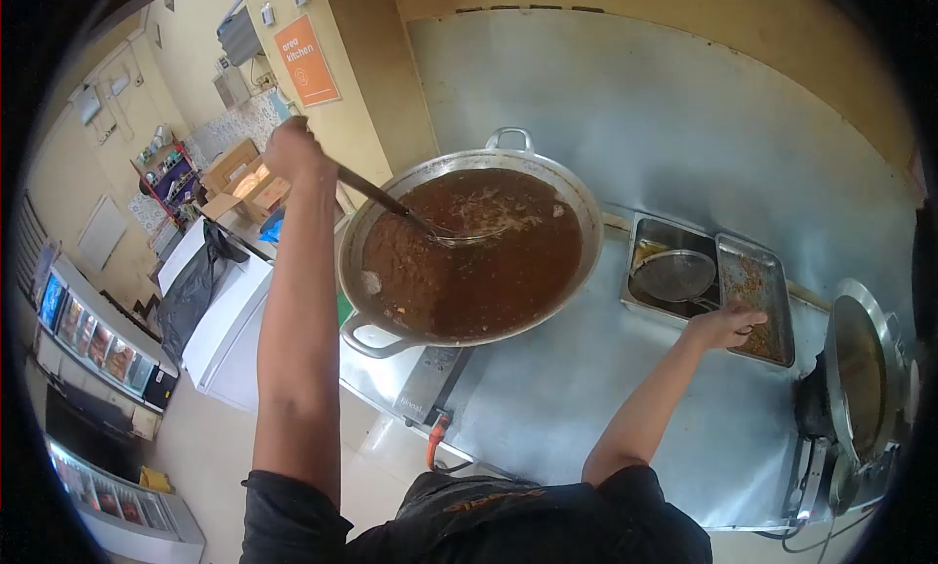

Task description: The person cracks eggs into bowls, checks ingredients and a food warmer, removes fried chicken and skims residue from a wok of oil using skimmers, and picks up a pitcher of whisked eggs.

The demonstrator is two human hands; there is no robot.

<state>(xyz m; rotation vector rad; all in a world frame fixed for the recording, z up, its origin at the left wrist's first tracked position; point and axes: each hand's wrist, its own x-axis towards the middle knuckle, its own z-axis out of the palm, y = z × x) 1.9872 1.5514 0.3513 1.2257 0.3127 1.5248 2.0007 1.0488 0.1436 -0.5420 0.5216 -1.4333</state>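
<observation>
The right hand point(726, 327) seemed closed, its grip partly hidden, on a strainer point(676, 276) over a steel pan point(645, 304), while the left hand point(293, 152) gripped a skimmer point(386, 198) slanting down and rightward to the brown liquid point(469, 291) in the wok point(591, 242) beyond.

The liquid point(459, 291) is brown, the wok point(590, 212) silver, the poster point(309, 68) orange.

Skimmer head point(474, 240) part. sunk in liq. point(508, 291); burner point(422, 383) mostly hid under lg wok point(592, 237); shirt point(528, 525) cut @ btm.
</observation>
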